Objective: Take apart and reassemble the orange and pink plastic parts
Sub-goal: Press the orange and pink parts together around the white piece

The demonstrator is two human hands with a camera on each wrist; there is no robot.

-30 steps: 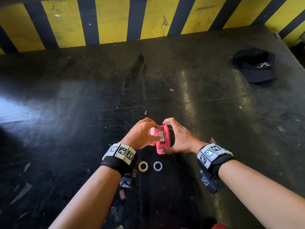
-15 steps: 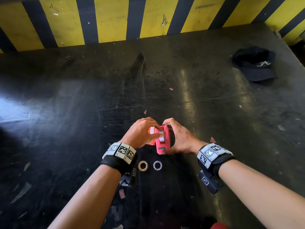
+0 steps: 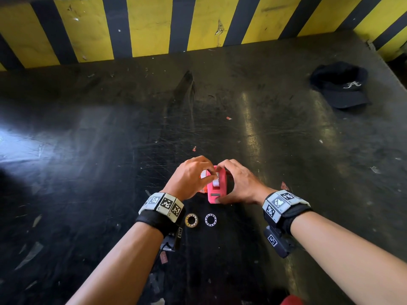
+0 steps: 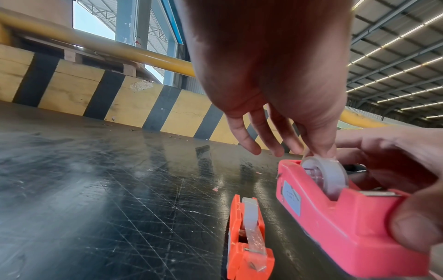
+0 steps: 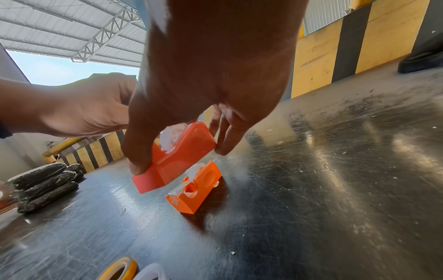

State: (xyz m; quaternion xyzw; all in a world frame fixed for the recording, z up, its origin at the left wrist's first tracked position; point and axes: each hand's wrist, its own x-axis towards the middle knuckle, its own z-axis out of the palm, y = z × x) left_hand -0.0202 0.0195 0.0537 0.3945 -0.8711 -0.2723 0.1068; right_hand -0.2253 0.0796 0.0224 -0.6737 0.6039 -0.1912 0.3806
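A pink tape dispenser (image 3: pixel 217 191) is held a little above the black table, tilted. My right hand (image 5: pixel 178 157) grips it, thumb at the cutter end and fingers at the far end. A clear tape roll (image 4: pixel 326 176) sits in its slot. My left hand (image 4: pixel 318 153) pinches the top of that roll with thumb and forefinger, the other fingers spread. A smaller orange tape dispenser (image 4: pixel 246 246) with its own roll lies on the table just left of the pink one, untouched, also seen as the orange dispenser (image 5: pixel 196 189) below the pink dispenser (image 5: pixel 177 161).
Two loose tape rings lie near my wrists: a yellow ring (image 3: pixel 191 220) and a white ring (image 3: pixel 210 219). A black cap (image 3: pixel 341 84) sits far right. A yellow-and-black striped wall (image 3: pixel 149 25) bounds the table's far side. Black wrapped bundles (image 5: pixel 43 181) lie to the left.
My left hand's fingers have shifted right, onto the roll in the pink dispenser. The right hand and the dispenser have barely moved.
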